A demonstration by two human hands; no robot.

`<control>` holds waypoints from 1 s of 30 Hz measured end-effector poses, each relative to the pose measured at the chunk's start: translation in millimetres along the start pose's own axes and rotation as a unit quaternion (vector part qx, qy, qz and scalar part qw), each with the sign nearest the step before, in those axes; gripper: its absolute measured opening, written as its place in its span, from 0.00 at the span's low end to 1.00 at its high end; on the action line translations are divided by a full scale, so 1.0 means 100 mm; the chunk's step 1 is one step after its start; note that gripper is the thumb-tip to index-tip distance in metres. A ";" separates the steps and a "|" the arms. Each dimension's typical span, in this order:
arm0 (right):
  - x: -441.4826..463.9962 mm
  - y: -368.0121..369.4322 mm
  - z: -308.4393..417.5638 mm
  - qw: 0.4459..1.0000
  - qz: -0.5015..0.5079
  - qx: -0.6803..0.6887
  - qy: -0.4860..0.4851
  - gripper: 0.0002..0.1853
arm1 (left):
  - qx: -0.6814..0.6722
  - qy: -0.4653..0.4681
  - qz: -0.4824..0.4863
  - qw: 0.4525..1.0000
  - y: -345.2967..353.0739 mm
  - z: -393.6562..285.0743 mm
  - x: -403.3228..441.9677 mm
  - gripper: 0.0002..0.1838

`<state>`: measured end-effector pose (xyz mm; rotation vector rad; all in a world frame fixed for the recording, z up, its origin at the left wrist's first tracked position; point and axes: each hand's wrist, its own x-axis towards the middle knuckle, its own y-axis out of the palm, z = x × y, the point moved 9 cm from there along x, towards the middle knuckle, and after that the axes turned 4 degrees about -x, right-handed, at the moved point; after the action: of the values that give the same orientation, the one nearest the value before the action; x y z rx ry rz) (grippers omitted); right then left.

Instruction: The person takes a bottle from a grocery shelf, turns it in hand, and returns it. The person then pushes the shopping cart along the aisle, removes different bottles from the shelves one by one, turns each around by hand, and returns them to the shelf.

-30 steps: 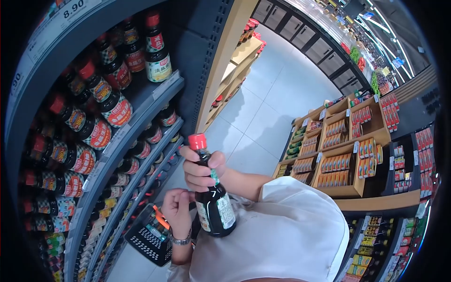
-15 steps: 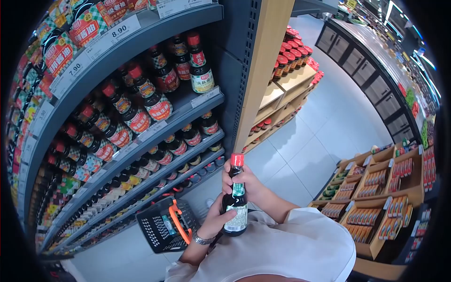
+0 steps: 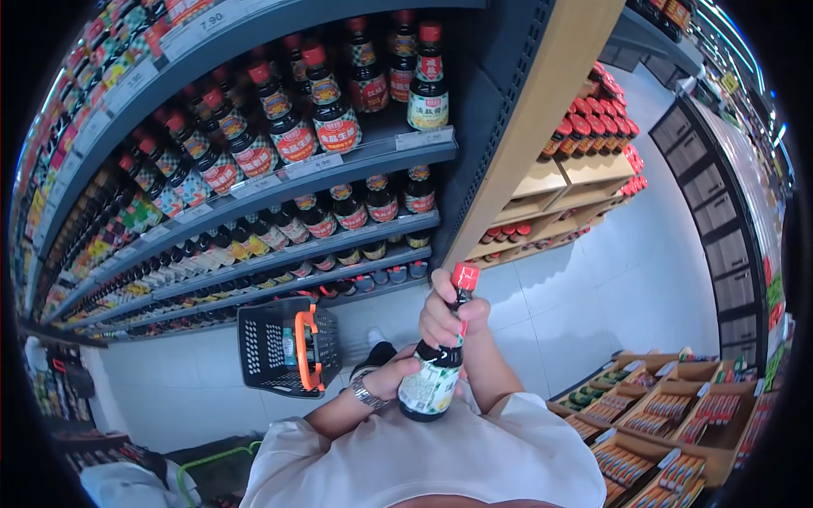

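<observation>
A dark soy sauce bottle (image 3: pixel 431 387) with a red cap and a pale green-and-white label is tilted in front of my chest. My right hand (image 3: pixel 453 320) has its fingers wrapped round the neck just below the cap. Lower down, my left hand (image 3: pixel 396 373), with a metal watch on its wrist, grips the side of the bottle; part of its fingers is hidden behind the glass. To the left stands a black shopping basket (image 3: pixel 252 356) with an orange handle, with a small teal-labelled item (image 3: pixel 289 345) inside.
Shelves (image 3: pixel 373 157) packed with red-capped sauce bottles and price tags curve along the left. Beyond a wooden post (image 3: pixel 542 118), jars with red lids (image 3: pixel 593 127) are stacked on a wooden stand. Wooden bins (image 3: pixel 660 411) of packaged goods stand at lower right.
The bottle has turned and tilted, so a different label side shows. My right hand has closed further round its neck. The view has shifted, bringing the basket and lower left floor more into sight.
</observation>
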<state>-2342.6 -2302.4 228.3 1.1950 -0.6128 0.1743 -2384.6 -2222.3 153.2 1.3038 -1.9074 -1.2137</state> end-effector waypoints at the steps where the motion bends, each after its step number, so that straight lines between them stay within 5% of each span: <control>1: 0.01 0.02 -0.01 1.000 -0.020 -0.016 0.012 0.13 | 0.001 0.008 -0.001 1.000 0.00 -0.01 0.01 0.45; 6: -0.04 -0.04 0.08 0.986 -0.143 -0.076 0.046 0.13 | -0.029 0.032 -0.052 0.998 -0.02 0.05 -0.06 0.45; 8: -0.12 -0.18 0.21 0.939 -0.291 -0.178 0.039 0.13 | 0.082 0.136 -0.193 0.968 -0.22 -0.14 -0.20 0.31; 13: -0.15 -0.29 0.26 0.881 -0.363 -0.301 0.038 0.15 | 0.235 0.111 -0.190 0.947 -0.17 -0.34 -0.17 0.29; 16: 0.00 -0.19 0.20 0.934 -0.257 -0.248 -0.023 0.20 | 0.139 0.117 -0.162 0.970 -0.11 -0.37 -0.22 0.29; 18: 0.15 -0.06 -0.04 0.995 -0.052 -0.082 0.025 0.23 | 0.060 0.063 -0.120 0.989 -0.16 -0.24 -0.27 0.29; 20: 0.26 -0.03 -0.18 0.999 0.008 0.005 0.043 0.20 | -0.029 0.076 -0.081 0.993 -0.13 -0.14 -0.23 0.29; 23: 0.34 -0.02 -0.15 0.998 0.012 -0.012 0.065 0.14 | 0.046 0.104 -0.042 0.993 0.02 -0.33 -0.18 0.32; 24: 0.34 -0.03 -0.11 0.998 -0.005 -0.031 0.058 0.15 | 0.061 0.090 -0.034 0.993 0.01 -0.35 -0.17 0.31; 26: 0.28 -0.18 0.02 0.975 -0.165 -0.132 0.073 0.15 | 0.093 0.118 -0.190 0.970 -0.14 -0.44 -0.20 0.30; 30: 0.09 -0.42 0.42 0.882 -0.357 -0.308 -0.017 0.15 | 0.373 0.189 -0.230 0.879 -0.18 -0.86 -0.19 0.32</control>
<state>-2331.8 -2358.2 208.9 0.7288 -0.1883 -0.6330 -2300.1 -2240.1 177.7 2.2985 -1.8711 -0.3000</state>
